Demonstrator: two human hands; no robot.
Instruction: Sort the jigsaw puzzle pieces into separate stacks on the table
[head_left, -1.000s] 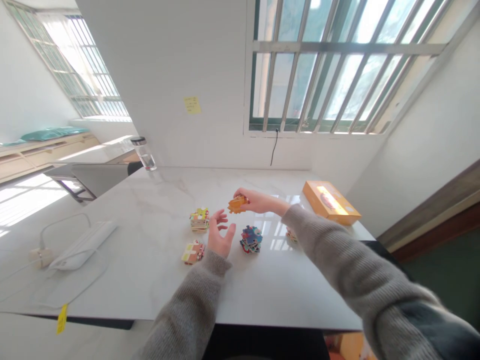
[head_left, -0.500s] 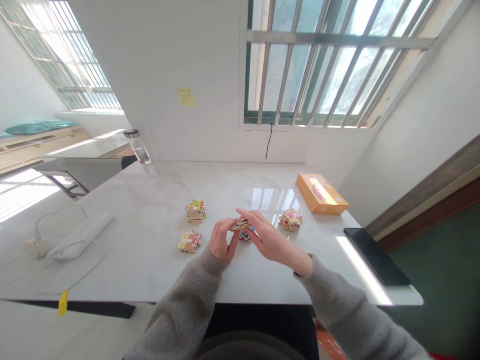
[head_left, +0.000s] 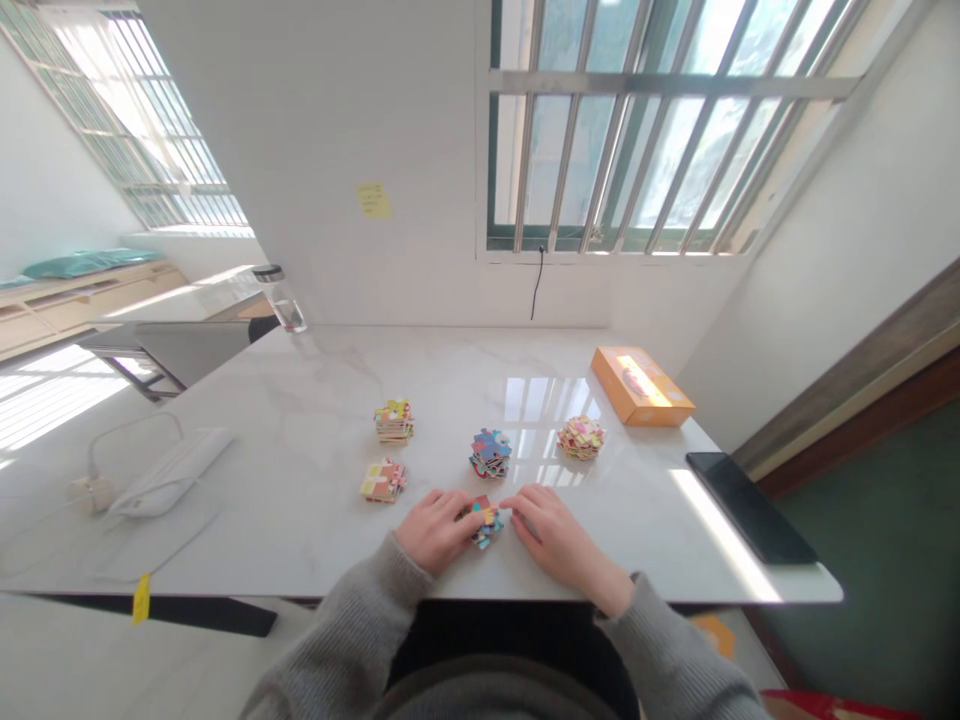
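A small stack of jigsaw puzzle pieces (head_left: 486, 522), with blue, red and yellow on top, lies on the white table close to me. My left hand (head_left: 437, 530) grips it from the left, thumb over its near part and fingers at the far side. On the right, my right hand (head_left: 551, 532) rests with its fingers stretched toward the stack, thumb apart; the fingertips are at its edge, and I cannot tell if they touch. Just beyond stands a taller blue-topped pile of puzzle pieces (head_left: 490, 455).
Two more piles of pieces, a yellow-topped pile (head_left: 394, 421) and a brown-and-yellow pile (head_left: 383, 481), stand left. A pinkish pile (head_left: 580, 438) stands right. Farther right are an orange box (head_left: 642, 386) and a black tablet (head_left: 751, 508). A power strip (head_left: 172, 473) lies left, a bottle (head_left: 280, 298) behind.
Both hands have come down and nearer to me, bringing the held puzzle pieces from the air onto the table. The blue-topped pile behind them is uncovered. My right hand's fingers have come off the stack's top.
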